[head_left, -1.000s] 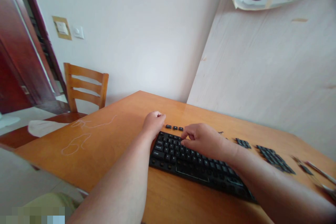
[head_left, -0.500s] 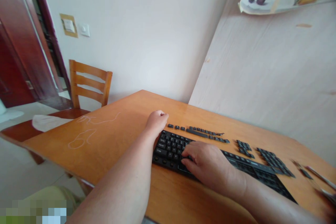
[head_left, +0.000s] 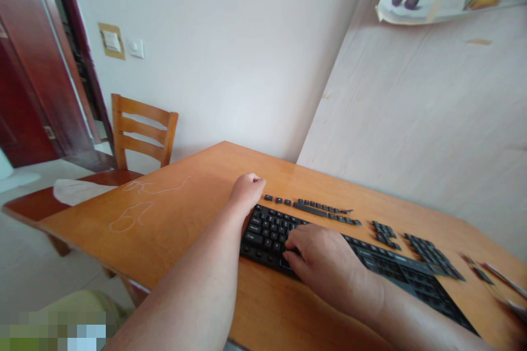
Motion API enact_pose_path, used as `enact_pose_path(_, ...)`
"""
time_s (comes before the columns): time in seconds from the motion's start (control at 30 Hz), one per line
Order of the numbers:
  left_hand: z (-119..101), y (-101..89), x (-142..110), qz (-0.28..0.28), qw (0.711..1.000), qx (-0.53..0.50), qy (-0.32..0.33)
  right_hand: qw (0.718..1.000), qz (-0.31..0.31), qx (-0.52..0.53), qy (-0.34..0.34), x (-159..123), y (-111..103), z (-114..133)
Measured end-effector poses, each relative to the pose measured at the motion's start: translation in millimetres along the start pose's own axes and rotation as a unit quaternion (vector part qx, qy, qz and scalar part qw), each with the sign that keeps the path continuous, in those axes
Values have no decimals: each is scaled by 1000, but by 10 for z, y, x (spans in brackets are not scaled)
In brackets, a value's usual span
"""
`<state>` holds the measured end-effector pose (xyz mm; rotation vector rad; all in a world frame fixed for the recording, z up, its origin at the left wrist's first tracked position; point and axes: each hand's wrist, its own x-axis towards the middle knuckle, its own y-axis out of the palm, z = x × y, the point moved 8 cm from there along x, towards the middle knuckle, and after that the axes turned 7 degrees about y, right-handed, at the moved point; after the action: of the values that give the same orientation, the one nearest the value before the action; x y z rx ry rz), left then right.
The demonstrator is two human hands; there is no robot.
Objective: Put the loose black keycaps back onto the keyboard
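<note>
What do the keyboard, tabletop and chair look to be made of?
Keyboard: likely black plastic, mostly matte, going by its moulded keys and dull surface.
Tabletop: wood or wood-look veneer, apparently varnished; the orange-brown surface has a soft sheen.
Chair: probably varnished wood, from its shaped slats in a similar orange-brown tone.

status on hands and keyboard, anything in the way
Left hand curled by keyboard; right hand over it, grip unclear. Loose keycaps lie beyond. Right forearm hides part of keyboard.
</note>
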<state>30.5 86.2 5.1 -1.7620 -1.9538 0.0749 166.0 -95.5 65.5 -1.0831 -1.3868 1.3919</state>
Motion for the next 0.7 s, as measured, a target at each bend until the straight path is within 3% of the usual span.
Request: enact_pose_path(0.7, -54, -14, -40, -1, 1000, 16, 13, 1000, 23, -19, -2, -11, 57, 93)
